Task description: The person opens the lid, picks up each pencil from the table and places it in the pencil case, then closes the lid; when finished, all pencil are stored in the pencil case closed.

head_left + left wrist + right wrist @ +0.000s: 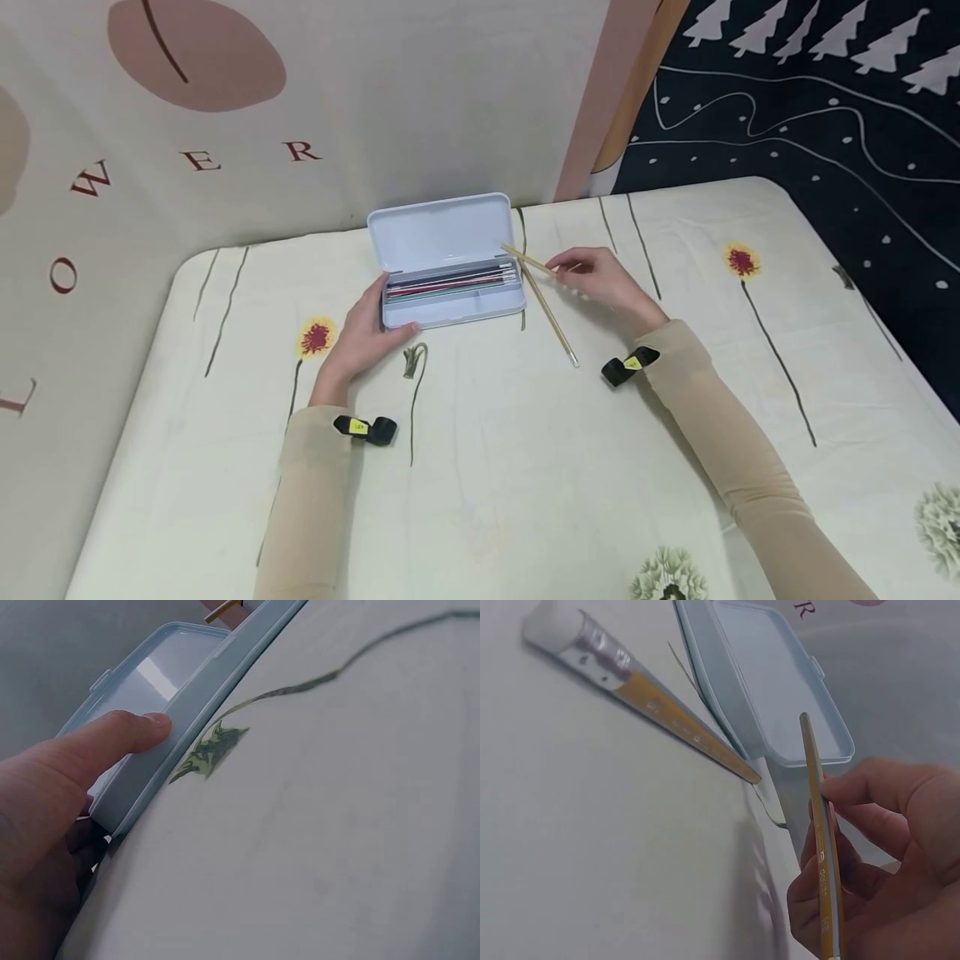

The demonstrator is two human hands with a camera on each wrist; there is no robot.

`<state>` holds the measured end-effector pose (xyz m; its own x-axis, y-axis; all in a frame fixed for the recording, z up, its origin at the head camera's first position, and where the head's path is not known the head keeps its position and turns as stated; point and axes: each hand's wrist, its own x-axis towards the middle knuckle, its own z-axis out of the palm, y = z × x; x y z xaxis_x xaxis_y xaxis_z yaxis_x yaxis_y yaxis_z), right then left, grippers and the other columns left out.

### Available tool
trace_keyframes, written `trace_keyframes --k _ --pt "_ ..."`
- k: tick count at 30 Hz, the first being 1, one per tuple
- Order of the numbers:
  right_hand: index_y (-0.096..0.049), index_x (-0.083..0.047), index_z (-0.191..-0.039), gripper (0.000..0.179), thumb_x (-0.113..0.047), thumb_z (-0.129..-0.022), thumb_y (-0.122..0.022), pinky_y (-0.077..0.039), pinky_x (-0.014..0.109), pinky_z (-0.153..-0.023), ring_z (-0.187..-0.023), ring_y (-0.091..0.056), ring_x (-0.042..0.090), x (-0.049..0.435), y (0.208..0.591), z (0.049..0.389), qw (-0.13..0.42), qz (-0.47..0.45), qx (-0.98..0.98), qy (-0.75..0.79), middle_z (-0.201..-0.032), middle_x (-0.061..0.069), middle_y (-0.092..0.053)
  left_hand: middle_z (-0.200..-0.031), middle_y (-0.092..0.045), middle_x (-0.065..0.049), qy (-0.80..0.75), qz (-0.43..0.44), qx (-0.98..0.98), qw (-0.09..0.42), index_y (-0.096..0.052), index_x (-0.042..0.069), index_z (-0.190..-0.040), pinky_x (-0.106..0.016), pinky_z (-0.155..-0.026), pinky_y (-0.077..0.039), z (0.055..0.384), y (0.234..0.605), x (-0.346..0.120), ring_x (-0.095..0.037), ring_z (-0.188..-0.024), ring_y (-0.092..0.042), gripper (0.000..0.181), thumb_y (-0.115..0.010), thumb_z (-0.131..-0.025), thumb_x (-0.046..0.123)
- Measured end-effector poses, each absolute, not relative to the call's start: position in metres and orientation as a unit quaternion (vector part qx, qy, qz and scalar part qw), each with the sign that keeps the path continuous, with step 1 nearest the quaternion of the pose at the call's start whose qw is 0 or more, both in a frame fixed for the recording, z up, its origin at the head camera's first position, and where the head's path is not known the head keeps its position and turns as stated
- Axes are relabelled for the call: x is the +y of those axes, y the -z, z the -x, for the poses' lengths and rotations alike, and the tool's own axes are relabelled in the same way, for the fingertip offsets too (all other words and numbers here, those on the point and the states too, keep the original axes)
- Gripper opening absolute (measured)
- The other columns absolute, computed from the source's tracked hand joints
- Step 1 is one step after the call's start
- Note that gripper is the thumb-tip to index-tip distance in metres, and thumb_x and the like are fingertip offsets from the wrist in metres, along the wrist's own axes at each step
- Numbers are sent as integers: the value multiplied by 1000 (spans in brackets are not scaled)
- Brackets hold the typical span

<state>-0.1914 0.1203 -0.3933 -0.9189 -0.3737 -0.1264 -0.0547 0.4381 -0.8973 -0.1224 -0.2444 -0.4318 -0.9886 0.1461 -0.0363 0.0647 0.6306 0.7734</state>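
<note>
A pale blue pencil case [450, 233] lies with its lid raised on the table, several dark, red and green pencils [450, 284] in its tray. My left hand [367, 329] grips the case's left end, the thumb [142, 731] pressed along the front wall and the other fingers behind the end. To the right of the case, my right hand [592, 273] pinches a yellow pencil [823, 855] between thumb and fingers, its bare end pointing toward the lid. A second yellow pencil [551, 317] with a white eraser rests on the cloth between case and right hand.
A white tablecloth [510, 467] printed with flowers covers the table. Its back edge meets a pale wall hanging [420, 100] with letters, and a dark hanging [787, 125] with white trees stands at the right. Each wrist wears a black strap camera.
</note>
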Motion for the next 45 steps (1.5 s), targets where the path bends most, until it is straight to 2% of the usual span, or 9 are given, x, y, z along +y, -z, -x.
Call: trace_keyframes --k 4,9,23,28,38,45 --pt "-67 0 -117 26 -6 -93 -60 -46 23 -60 -84 -55 19 119 401 197 155 143 832 512 -99 13 -62 -155 -25 -16 -423 -56 903 45 -15 7 -155 -51 -114 -17 123 432 -245 -34 -142 -20 95 -75 -84 27" --pt "-70 -2 -111 22 -8 -91 -60 -47 23 -61 -82 -55 19 112 401 198 151 171 823 520 -94 9 -62 -155 -26 -16 -418 -57 906 43 -16 6 -155 -50 -114 -17 124 433 -245 -33 -142 -21 95 -75 -84 27" --pt "-67 7 -113 23 -1 -93 -59 -41 24 -71 -88 -52 27 89 407 203 161 202 821 510 -105 21 -63 -155 -24 -17 -414 -57 907 44 -14 5 -154 -50 -114 -17 124 433 -244 -35 -142 -20 96 -76 -83 25" --pt "-69 4 -111 21 -1 -93 -59 -41 24 -72 -87 -52 24 80 406 203 161 208 823 504 -108 17 -64 -156 -24 -17 -414 -57 908 44 -15 5 -155 -51 -114 -17 124 432 -244 -35 -141 -21 96 -76 -83 26" --pt "-71 0 -110 20 -3 -93 -59 -42 25 -70 -87 -52 22 59 396 205 165 226 820 500 -101 10 -66 -156 -23 -17 -413 -54 908 45 -14 5 -154 -50 -114 -17 123 431 -244 -35 -142 -20 96 -75 -83 26" --pt "-72 0 -109 20 -2 -92 -60 -42 24 -71 -84 -52 20 40 392 209 169 245 822 487 -102 9 -68 -156 -23 -17 -413 -50 908 49 -15 6 -155 -51 -114 -18 123 431 -245 -35 -142 -20 96 -75 -84 27"
